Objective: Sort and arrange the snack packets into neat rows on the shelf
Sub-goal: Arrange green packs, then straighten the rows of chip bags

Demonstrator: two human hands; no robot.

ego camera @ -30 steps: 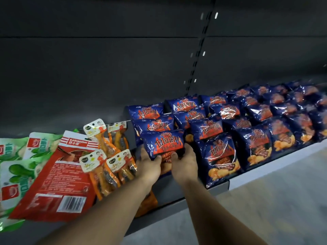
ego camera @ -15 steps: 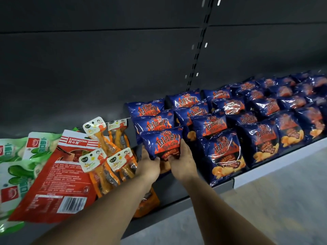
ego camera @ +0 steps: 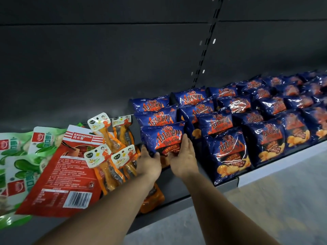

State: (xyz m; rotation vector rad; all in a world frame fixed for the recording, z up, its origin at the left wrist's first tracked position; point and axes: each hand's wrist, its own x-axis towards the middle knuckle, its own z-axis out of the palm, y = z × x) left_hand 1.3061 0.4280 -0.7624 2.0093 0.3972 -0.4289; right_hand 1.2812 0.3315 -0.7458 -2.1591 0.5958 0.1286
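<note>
Bare forearms reach in from the bottom of my feed, both hands meeting on one chip packet [ego camera: 163, 138]. My left hand [ego camera: 148, 162] grips its lower left corner, thumb on the front; my right hand [ego camera: 184, 159] cups the lower right side, fingers running up the packet's edge and curled round it. So both hands are clamped on the same blue bag, which stands upright at the front of the leftmost column of blue packets, its bottom hidden behind my hands.

Just left of my left wrist lie the orange snack sticks [ego camera: 108, 167] with white header cards, fanned over a big red packet [ego camera: 58, 174] showing its barcode. Further left, green packets [ego camera: 19, 167] overlap at the frame's edge. An orange pouch [ego camera: 152, 197] peeks out beneath my left forearm, near the front lip of the shelf [ego camera: 177, 188].

Right of my hands, the blue chip rows [ego camera: 247, 121] run back and off to the right in columns, each bag leaning against the one behind. Two more blue bags stand directly behind the one I hold.

Beyond everything sits the dark back panel [ego camera: 106, 68], with a slotted upright strip [ego camera: 205, 50] running down it.
</note>
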